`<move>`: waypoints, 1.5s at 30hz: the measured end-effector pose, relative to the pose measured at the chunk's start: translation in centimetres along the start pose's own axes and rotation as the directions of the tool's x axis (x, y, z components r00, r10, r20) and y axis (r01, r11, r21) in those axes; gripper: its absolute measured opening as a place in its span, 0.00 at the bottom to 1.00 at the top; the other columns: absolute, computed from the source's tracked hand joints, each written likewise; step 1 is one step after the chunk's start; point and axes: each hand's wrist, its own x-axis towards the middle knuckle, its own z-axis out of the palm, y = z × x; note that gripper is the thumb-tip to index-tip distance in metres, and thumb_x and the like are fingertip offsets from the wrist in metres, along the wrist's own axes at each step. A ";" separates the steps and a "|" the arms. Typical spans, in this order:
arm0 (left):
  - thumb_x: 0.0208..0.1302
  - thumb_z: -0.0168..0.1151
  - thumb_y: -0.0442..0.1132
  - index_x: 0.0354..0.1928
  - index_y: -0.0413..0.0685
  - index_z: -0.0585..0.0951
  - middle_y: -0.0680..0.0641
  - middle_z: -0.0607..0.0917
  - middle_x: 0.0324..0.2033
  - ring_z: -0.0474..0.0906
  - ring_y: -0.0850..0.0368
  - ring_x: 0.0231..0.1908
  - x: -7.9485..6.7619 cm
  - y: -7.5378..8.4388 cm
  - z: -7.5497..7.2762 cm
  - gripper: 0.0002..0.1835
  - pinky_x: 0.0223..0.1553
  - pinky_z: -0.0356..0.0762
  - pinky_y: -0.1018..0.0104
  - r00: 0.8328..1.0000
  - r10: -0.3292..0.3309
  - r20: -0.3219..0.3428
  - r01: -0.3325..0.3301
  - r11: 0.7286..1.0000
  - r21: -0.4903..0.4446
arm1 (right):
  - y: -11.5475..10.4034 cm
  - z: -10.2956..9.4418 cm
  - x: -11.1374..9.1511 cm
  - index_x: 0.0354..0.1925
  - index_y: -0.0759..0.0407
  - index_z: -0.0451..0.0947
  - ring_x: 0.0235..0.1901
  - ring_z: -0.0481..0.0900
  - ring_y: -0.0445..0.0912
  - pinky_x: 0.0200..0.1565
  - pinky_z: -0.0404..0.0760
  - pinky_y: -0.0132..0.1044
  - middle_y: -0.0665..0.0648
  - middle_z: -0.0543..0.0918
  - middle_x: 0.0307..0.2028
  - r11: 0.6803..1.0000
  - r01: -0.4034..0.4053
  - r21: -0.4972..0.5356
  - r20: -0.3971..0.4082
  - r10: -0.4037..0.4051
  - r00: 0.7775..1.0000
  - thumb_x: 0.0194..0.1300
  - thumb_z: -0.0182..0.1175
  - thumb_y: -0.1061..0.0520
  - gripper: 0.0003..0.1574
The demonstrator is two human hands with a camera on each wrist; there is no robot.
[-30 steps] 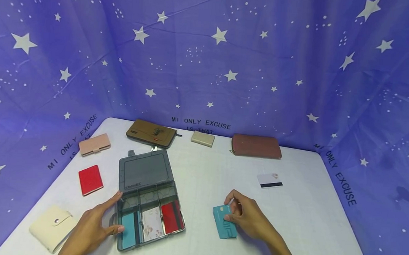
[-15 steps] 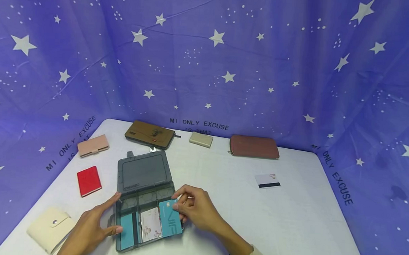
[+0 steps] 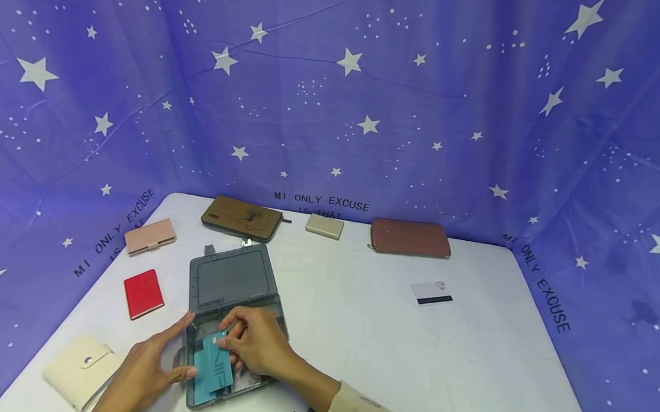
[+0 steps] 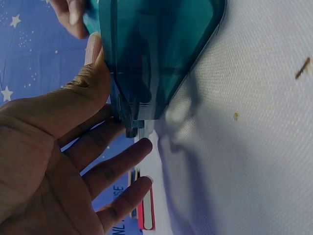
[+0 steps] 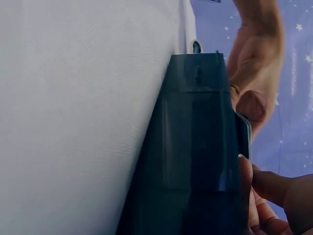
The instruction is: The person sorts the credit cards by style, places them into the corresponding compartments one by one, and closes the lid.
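Right grip (image 3: 259,343), edge of teal card (image 3: 215,364)

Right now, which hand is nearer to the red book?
Left hand, touching the box on the side facing the red book; the right hand is farther, over the box.

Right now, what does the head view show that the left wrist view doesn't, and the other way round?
Only the head view shows the striped white card, the reddish-brown wallet, the cream wallet and the open lid's flat face.

Only the left wrist view shows the palm side of the left hand and two small brown marks on the white surface.

Both show that hand touching the plastic box, part of the right hand, the red notebook and the starry curtain.
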 end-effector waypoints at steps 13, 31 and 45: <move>0.39 0.82 0.50 0.74 0.54 0.66 0.39 0.71 0.70 0.70 0.33 0.66 0.2 0.2 -0.2 0.56 0.60 0.71 0.33 0.998 -0.047 0.033 0.046 0.999 0.010 | 1.7 -4.3 -0.4 0.46 0.57 0.82 0.15 0.78 0.40 0.18 0.80 0.30 0.45 0.83 0.25 0.988 0.068 -0.141 -0.077 -0.079 0.994 0.58 0.73 0.55 0.17; 0.38 0.83 0.49 0.74 0.53 0.66 0.41 0.71 0.70 0.70 0.33 0.66 0.2 0.3 -0.4 0.56 0.60 0.71 0.32 0.998 -0.052 0.036 0.052 0.999 0.005 | 8.9 -24.1 -8.0 0.51 0.52 0.83 0.38 0.81 0.48 0.41 0.81 0.37 0.54 0.86 0.40 0.902 -0.123 -0.413 -0.322 -0.018 0.946 0.51 0.78 0.53 0.27; 0.37 0.83 0.49 0.74 0.54 0.66 0.40 0.72 0.69 0.71 0.34 0.65 0.3 0.3 -0.3 0.57 0.60 0.72 0.33 0.999 -0.044 0.026 0.044 0.999 0.013 | 11.3 -32.4 -12.2 0.52 0.59 0.80 0.47 0.70 0.58 0.46 0.69 0.48 0.67 0.73 0.46 0.705 -0.367 -0.607 -0.450 0.075 0.890 0.49 0.78 0.56 0.31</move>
